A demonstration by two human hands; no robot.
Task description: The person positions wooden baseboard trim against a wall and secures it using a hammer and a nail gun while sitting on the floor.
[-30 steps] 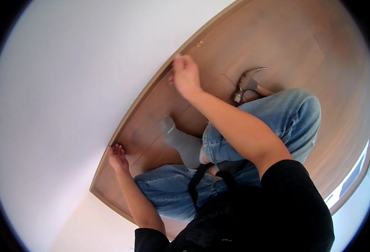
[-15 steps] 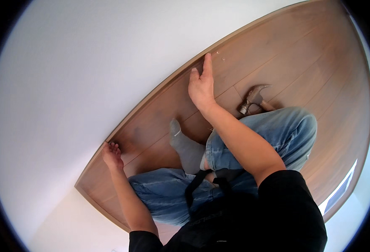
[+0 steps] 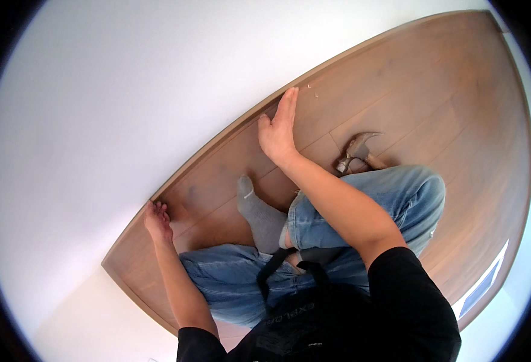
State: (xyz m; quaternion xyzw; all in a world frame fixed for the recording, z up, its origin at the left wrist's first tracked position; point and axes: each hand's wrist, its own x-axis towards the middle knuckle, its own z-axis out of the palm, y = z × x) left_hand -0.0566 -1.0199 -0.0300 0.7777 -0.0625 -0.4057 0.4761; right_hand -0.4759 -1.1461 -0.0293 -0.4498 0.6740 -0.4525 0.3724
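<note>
I sit on a brown wood plank floor [image 3: 410,90] against a white wall [image 3: 127,90]. My left hand [image 3: 158,221] presses its fingers on the floor plank right at the wall's foot, at the left. My right hand [image 3: 279,130] lies flat with fingers straight and together on a plank beside the wall edge, farther right. Neither hand holds anything. A claw hammer [image 3: 355,151] lies on the floor behind my right forearm, next to my knee.
My legs in blue jeans [image 3: 362,205] are folded under me, with a grey-socked foot [image 3: 259,214] pointing at the wall between my hands. Small pale crumbs [image 3: 311,90] lie by the wall past my right fingertips. A bright window reflection [image 3: 483,283] shows at the lower right.
The view has swung, so wall and floor shifted in the picture. My right hand flattened on the plank by the wall; my left hand stays at the wall's foot.
</note>
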